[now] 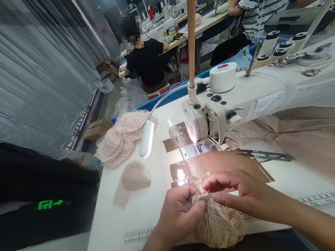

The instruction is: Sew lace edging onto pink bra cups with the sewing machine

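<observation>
**Beige netting gripped in both hands at the sewing table's near edge**

A bunched piece of beige net fabric [217,221] is held at the front edge of the white sewing table [130,219], partly hanging over it. The left hand [179,217] is closed on the netting's left side, thumb pressed into it; the right hand [239,192] is pinched on its top, fingers curled, and the two hands are nearly touching. Just beyond them, brown tape patches [221,163] are seen on the tabletop before the white sewing machine [215,115]. Dark scissors [265,155] are laid to the right, beside loose beige cloth [319,147]. To the left, a small mesh cap piece [133,180] and a heap of netting [122,139] are left under the gooseneck lamp [146,138]. Other people [147,58] are seated at machines behind.
</observation>
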`<state>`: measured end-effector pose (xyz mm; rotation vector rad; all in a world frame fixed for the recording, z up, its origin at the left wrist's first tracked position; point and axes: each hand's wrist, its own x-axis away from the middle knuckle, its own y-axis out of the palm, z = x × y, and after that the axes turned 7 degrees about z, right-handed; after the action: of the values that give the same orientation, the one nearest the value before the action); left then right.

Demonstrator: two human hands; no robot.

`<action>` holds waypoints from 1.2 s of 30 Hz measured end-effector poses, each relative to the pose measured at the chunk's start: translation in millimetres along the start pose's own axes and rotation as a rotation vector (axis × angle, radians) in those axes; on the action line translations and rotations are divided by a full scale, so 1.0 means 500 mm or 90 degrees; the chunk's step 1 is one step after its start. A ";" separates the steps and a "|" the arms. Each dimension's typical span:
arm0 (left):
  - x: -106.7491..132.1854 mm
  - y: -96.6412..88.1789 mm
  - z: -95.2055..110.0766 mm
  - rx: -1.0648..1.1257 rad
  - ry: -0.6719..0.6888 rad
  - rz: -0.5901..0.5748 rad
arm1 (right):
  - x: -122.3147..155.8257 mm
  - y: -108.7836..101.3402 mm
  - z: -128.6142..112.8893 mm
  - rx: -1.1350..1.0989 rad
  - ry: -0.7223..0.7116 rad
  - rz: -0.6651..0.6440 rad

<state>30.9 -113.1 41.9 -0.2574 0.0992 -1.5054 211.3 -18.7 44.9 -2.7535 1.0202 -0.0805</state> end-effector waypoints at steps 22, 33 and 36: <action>-0.034 -0.033 -0.007 0.353 -0.190 0.226 | -0.004 -0.056 0.070 -0.149 0.092 0.104; -0.181 0.055 -0.068 -0.826 0.330 0.181 | -0.024 -0.089 0.039 0.329 0.060 0.139; -0.185 0.116 -0.092 -0.853 0.320 0.132 | -0.048 -0.078 0.051 0.440 0.008 0.097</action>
<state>70.7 -23.5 -24.8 -0.8816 1.5041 -1.0570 221.1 30.0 28.6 -2.0495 0.9699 -0.3528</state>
